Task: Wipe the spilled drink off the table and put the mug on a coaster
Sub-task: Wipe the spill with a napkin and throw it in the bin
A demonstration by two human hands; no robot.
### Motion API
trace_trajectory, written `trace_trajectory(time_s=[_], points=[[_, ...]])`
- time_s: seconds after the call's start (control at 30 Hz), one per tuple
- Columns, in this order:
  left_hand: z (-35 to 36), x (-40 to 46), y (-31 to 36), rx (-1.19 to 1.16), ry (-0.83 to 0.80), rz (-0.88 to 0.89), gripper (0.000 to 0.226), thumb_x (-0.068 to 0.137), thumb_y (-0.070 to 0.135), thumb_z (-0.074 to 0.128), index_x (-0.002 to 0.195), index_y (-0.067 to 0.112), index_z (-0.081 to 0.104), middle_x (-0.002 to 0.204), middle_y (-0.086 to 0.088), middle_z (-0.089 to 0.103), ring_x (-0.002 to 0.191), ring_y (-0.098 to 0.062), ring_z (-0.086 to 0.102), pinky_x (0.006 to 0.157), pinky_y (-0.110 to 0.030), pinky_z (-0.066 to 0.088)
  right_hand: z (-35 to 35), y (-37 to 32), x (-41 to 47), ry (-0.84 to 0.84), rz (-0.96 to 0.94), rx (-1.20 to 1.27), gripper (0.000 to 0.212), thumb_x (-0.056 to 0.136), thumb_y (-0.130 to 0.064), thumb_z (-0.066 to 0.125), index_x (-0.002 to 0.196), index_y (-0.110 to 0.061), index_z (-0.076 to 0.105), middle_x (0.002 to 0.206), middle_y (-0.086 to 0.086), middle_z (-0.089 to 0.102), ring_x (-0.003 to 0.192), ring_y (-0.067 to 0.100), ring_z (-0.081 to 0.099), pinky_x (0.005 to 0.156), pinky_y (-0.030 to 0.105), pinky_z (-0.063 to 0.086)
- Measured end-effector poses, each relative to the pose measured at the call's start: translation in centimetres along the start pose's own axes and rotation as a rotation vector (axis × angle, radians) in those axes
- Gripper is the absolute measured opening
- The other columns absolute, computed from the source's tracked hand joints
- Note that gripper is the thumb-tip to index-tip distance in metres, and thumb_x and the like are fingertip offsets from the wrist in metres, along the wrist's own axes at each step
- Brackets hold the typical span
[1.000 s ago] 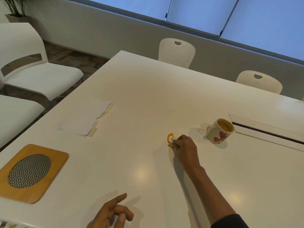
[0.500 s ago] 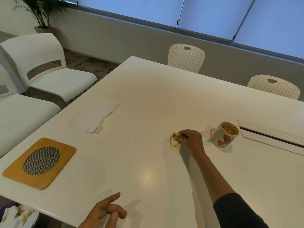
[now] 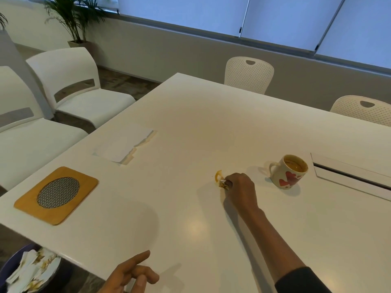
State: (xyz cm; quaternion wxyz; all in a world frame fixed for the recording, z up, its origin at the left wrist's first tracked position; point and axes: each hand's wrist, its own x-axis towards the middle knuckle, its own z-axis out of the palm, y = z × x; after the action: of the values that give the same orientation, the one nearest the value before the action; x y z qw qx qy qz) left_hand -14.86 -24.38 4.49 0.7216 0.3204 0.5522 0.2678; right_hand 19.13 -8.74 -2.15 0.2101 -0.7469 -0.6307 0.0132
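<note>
Nearest me, my left hand (image 3: 131, 275) hangs loosely half-curled over the white table (image 3: 190, 127) edge, holding nothing. Below left, a bin (image 3: 27, 269) holds stained tissues. My right hand (image 3: 240, 188) pinches a crumpled tissue (image 3: 223, 183) against the orange spill (image 3: 218, 176). The heart-printed mug (image 3: 288, 171) stands near on the bare tabletop, well apart from the wooden coaster (image 3: 57, 195). Beyond: loose paper (image 3: 124, 144), white chairs (image 3: 80, 89), window blinds (image 3: 275, 15).

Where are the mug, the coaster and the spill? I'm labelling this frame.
mug (image 3: 288, 174): head view, on its heart-printed side.
coaster (image 3: 25, 205): head view, on its wooden frame.
spill (image 3: 217, 176): head view, on the orange arc.
</note>
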Motion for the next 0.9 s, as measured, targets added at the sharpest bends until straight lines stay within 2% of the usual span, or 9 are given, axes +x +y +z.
trace_trajectory(time_s=[0.07,0.17,0.23,0.33,0.4,0.5,0.63,0.8,0.9], points=[[0.0,-0.7,-1.0,0.128,0.085,0.097,0.029,0.098,-0.009,0.049,0.106,0.015,0.063,0.076,-0.013,0.077,0.082,-0.033,0.065,0.072,-0.034,0.054,0.4,-1.2,-0.3,0.007,0.034,-0.019,0.017,0.083,0.009,0.063,0.073,-0.002,0.072,0.078,0.014,0.071,0.08,0.034,0.061,0.061,0.032,0.031],[0.4,-1.7,-2.2,0.188,0.1,0.239,0.034,0.092,-0.018,0.049,0.102,0.011,0.063,0.073,-0.022,0.073,0.077,-0.039,0.063,0.062,-0.024,0.055,0.6,-2.6,-0.7,-0.02,0.063,-0.071,0.017,0.082,0.01,0.059,0.087,0.002,0.074,0.088,0.017,0.071,0.09,0.036,0.062,0.063,0.032,0.035],[0.1,-2.0,-2.1,0.127,0.079,0.262,0.033,0.093,-0.019,0.045,0.099,0.008,0.063,0.074,-0.027,0.07,0.071,-0.034,0.067,0.052,-0.014,0.054,0.4,-3.2,-0.9,-0.046,0.087,-0.081,0.019,0.082,0.009,0.057,0.089,0.001,0.073,0.09,0.018,0.071,0.091,0.035,0.063,0.064,0.031,0.035],[-0.9,-2.1,-2.0,0.191,0.101,0.349,0.035,0.09,-0.021,0.049,0.102,0.009,0.062,0.069,-0.024,0.072,0.055,-0.017,0.068,0.054,-0.012,0.053,-0.6,-3.7,-1.0,-0.104,0.167,0.002,0.012,0.083,-0.001,0.066,0.083,-0.004,0.078,0.083,0.015,0.074,0.081,0.032,0.068,0.062,0.029,0.038],[-1.8,-2.3,-2.2,0.214,0.111,0.393,0.037,0.089,-0.02,0.051,0.104,0.011,0.063,0.072,-0.021,0.074,0.053,-0.017,0.066,0.054,-0.013,0.053,-1.6,-4.0,-0.7,-0.176,0.307,0.246,0.013,0.082,-0.002,0.073,0.08,-0.01,0.083,0.079,0.012,0.076,0.071,0.025,0.068,0.063,0.027,0.046],[-3.9,-2.4,-2.7,0.23,0.137,0.443,0.036,0.091,-0.016,0.053,0.107,0.015,0.064,0.08,-0.017,0.076,0.055,-0.018,0.066,0.057,-0.014,0.055,-3.1,-5.5,-1.0,-0.346,0.635,0.961,0.032,0.085,0.018,0.064,0.072,-0.004,0.082,0.071,0.016,0.072,0.054,0.018,0.069,0.055,0.029,0.059],[-8.0,-2.5,-3.1,0.298,0.174,0.475,0.033,0.093,-0.006,0.058,0.114,0.019,0.064,0.088,-0.012,0.078,0.08,-0.012,0.075,0.075,-0.014,0.056,-3.0,-9.8,-1.5,-0.558,0.846,1.579,0.029,0.097,0.013,0.059,0.082,0.004,0.083,0.088,0.016,0.081,0.074,0.023,0.081,0.064,0.035,0.067],[-14.6,-2.3,-3.4,0.265,0.281,0.541,0.033,0.085,0.016,0.064,0.116,0.025,0.065,0.092,-0.008,0.079,0.089,-0.013,0.076,0.078,-0.008,0.054,-1.4,-18.6,-2.1,-0.639,0.87,1.848,0.03,0.078,0.016,0.066,0.105,0.011,0.077,0.105,0.025,0.078,0.085,0.034,0.081,0.067,0.04,0.067],[-19.4,-1.9,-4.2,0.183,0.319,0.54,0.036,0.089,0.02,0.064,0.124,0.019,0.066,0.095,-0.011,0.079,0.09,-0.016,0.077,0.078,-0.013,0.057,-0.2,-25.2,-2.3,-0.754,0.834,1.865,0.028,0.078,0.015,0.066,0.102,0.01,0.08,0.109,0.026,0.077,0.089,0.034,0.08,0.07,0.04,0.067]])
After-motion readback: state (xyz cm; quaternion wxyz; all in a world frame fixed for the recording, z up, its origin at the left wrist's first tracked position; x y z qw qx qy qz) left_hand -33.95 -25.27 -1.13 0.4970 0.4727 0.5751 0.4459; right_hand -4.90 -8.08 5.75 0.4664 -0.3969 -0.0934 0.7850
